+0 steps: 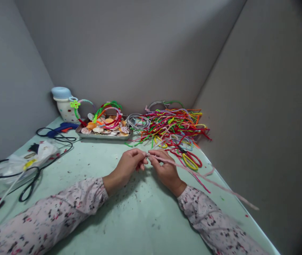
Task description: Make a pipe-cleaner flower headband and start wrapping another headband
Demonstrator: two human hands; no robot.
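A long pale pink pipe cleaner [206, 178] runs from between my fingertips over my right hand and off toward the table's right edge. My left hand [130, 165] is closed in a pinch at its near end. Thumb and fingers of my right hand [167, 171] are pinched on the same strand, almost touching the left fingertips. A thin greyish strand shows just behind the right fingers; whether it is joined to the pipe cleaner I cannot tell. Scissors with yellow and red handles [190, 161] lie beyond my right hand, beside a bright pink pipe cleaner [201, 183].
Behind my hands is a tangled pile of coloured pipe cleaners [177, 122]. Left of it are coiled grey hoops [138, 121] and a metal tray [104, 137] of shells and wrapped hoops. A blue glue gun [60, 129], white cup [67, 109], black cable [38, 173] and plastic bag [44, 152] occupy the left.
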